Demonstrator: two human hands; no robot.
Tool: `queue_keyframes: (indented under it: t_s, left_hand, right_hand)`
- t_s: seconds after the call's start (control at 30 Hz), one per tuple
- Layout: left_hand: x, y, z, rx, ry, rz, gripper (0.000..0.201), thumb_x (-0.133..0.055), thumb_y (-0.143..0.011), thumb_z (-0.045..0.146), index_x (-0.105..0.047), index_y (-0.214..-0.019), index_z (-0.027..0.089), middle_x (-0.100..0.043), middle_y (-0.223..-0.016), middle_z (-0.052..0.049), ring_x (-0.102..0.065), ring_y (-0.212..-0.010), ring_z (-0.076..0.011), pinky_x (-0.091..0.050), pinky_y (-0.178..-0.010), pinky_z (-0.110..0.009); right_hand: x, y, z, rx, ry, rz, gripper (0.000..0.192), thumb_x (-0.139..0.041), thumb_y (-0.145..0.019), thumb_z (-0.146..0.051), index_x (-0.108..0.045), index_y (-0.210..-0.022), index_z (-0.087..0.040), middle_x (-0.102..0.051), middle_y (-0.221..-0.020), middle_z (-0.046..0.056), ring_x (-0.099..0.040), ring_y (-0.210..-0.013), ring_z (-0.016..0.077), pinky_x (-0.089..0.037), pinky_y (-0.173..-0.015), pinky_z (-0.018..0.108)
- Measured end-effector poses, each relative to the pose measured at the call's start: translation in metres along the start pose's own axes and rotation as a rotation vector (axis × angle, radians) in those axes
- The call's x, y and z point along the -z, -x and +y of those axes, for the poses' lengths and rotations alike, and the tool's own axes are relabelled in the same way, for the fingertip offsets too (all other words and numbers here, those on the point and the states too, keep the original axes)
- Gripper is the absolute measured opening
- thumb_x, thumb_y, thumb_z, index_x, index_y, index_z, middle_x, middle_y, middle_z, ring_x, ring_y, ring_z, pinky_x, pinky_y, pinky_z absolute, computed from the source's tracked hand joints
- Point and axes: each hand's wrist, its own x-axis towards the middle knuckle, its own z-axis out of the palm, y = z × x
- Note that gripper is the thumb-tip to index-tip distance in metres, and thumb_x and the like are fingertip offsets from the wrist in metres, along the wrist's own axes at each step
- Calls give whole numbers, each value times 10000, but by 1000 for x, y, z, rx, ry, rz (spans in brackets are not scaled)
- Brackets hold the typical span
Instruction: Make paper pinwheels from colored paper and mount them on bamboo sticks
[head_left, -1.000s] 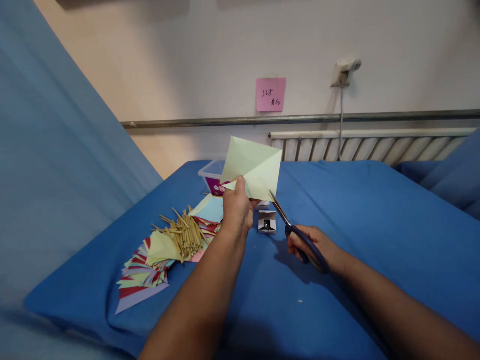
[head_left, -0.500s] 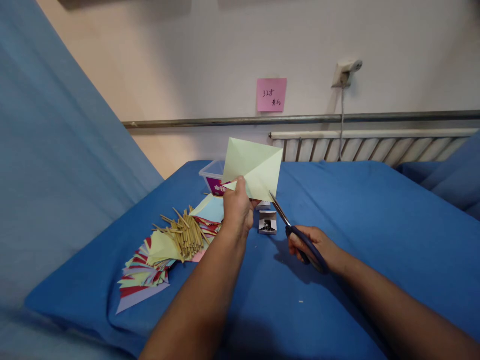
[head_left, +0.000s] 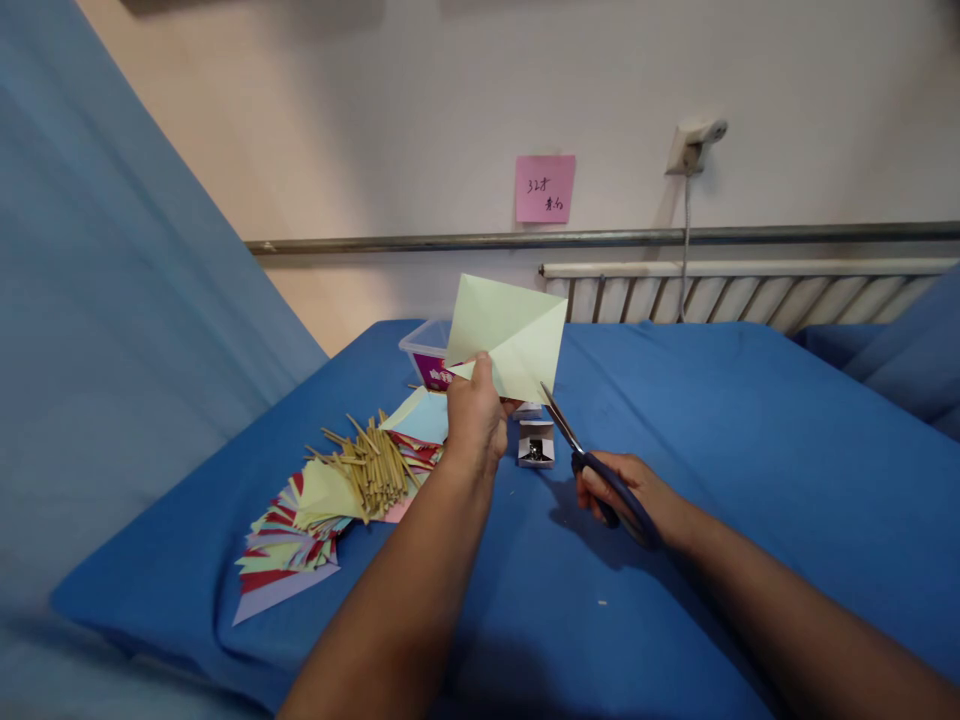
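Unmoved paper [head_left: 507, 322] in left hand [head_left: 474, 412]

See a pink sticky note [head_left: 545, 189] on the wall [head_left: 405, 120] above a metal pipe [head_left: 450, 243]; also a radiator [head_left: 787, 269], wall socket [head_left: 681, 150] and blue curtain [head_left: 112, 300].

Blue-covered table [head_left: 705, 430] — coloured papers [head_left: 289, 540] at left, clear tub [head_left: 426, 345] behind, small open box [head_left: 535, 447]

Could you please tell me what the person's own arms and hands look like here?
The left arm and right arm are bare as far as they show, with no sleeve in view. The left hand and right hand wear no gloves, and no watch or bracelet shows.
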Motion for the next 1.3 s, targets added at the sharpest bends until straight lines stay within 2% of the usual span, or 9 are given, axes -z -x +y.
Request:
queue_keyframes:
  t_s: [0.53,1.1,1.3]
  left_hand:
    - [1,-1,-1,-14,-16,9,218,-593,-851,279,-638,-1004,129,-719,-971,-149,-710,-840,-226,-577,-734,-371]
    - [-1,2,3,-7,-45,18,226,-587,-858,278,-637,-1016,125,-727,-897,-128,-712,-828,-216,-576,-739,-348]
    - [-1,1,3,-9,-50,25,243,-598,-848,284,-637,-1013,110,-727,-863,-123,-715,-770,-217,-576,-721,-363]
  right_hand:
    - [-1,0,-3,-39,-24,17,467,-551,-804,-637,-546,-714,-179,-582,-652,17,-507,-525,106,-398,-496,251]
    - [-1,0,-5,-77,-31,21,433,-562,-814,-589,-536,-699,-173,-573,-642,17,-486,-502,95,-368,-474,246]
    - [-2,0,-10,-117,-38,33,447,-593,-768,-605,-521,-687,-172,-566,-624,7,-476,-482,87,-365,-458,235]
